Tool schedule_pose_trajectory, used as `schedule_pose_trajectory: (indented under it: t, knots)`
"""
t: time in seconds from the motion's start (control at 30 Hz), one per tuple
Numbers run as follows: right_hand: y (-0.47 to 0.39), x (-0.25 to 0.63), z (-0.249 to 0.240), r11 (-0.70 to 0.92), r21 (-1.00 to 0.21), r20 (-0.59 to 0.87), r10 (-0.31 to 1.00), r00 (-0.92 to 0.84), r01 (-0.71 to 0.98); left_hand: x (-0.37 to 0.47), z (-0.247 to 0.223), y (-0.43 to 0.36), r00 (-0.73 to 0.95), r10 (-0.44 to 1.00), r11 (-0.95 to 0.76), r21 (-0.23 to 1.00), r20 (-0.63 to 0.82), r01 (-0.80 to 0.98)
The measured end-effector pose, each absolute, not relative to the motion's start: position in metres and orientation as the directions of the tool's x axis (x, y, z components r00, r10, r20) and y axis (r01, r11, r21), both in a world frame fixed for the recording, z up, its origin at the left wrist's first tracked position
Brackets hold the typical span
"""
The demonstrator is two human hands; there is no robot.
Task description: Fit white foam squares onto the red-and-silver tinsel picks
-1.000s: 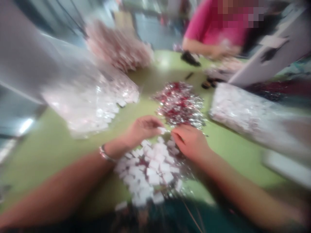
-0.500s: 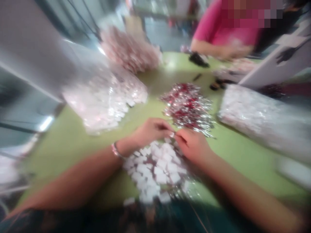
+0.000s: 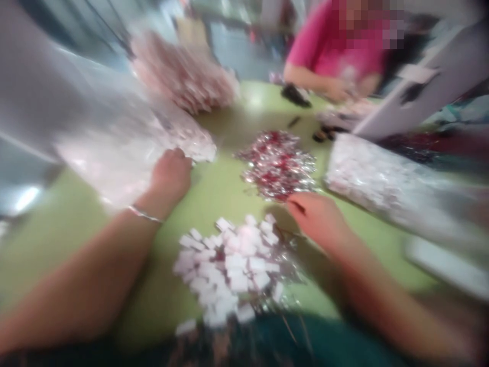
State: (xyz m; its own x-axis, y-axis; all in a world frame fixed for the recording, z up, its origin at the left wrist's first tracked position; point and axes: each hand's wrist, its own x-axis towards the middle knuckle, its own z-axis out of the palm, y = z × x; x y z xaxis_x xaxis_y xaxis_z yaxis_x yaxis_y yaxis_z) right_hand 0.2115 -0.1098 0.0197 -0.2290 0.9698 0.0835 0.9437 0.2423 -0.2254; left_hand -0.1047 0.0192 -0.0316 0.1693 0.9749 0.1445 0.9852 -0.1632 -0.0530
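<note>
My left hand [image 3: 171, 173] reaches to the mouth of a clear plastic bag [image 3: 114, 158] of small white pieces. Its back faces me; the fingertips are hidden and blurred. My right hand [image 3: 323, 219] is at the near edge of a pile of shiny silver and red pieces [image 3: 280, 163]. Its thumb and forefinger are pressed together, and whatever may be between them is too small to make out. In front of me, between my forearms, lies a heap of small white tags [image 3: 237, 265], with some thin shiny pieces at its right side.
The green table [image 3: 214, 196] carries another clear bag of white pieces [image 3: 370, 168] on the right, beside a white block [image 3: 451, 267]. Pale pink bundles [image 3: 187, 71] stand at the back left. Across the table a person in a pink top [image 3: 344, 51] handles something. White panels rise on both sides.
My hands were together above the white heap. Now they are apart: the left has moved left to the bag, and the right is at the edge of the shiny pile.
</note>
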Motion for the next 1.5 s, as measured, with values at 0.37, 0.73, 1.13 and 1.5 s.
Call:
schedule_pose_trajectory:
  t: [0.37, 0.73, 1.13, 1.5]
  knots:
    - [-0.091, 0.230, 0.005, 0.182, -0.043, -0.150, 0.971, -0.187, 0.982, -0.111, -0.041, 0.020, 0.231, 0.951, -0.245, 0.045, 0.204, 0.968]
    - [-0.089, 0.245, 0.011, 0.141, -0.031, 0.065, 0.988, -0.139, 0.989, -0.094, -0.021, -0.007, 0.164, 0.902, -0.281, 0.254, 0.399, 0.926]
    - [-0.084, 0.246, 0.005, 0.229, -0.173, 0.136, 0.969, -0.207, 0.958, -0.068, -0.011, -0.021, 0.114, 0.958, -0.271, 0.708, 0.262, 0.652]
    - [-0.092, 0.233, 0.001, 0.329, -0.050, -0.227, 0.916, -0.332, 0.943, -0.050, -0.013, -0.046, 0.253, 0.955, 0.063, 0.940, -0.154, 0.336]
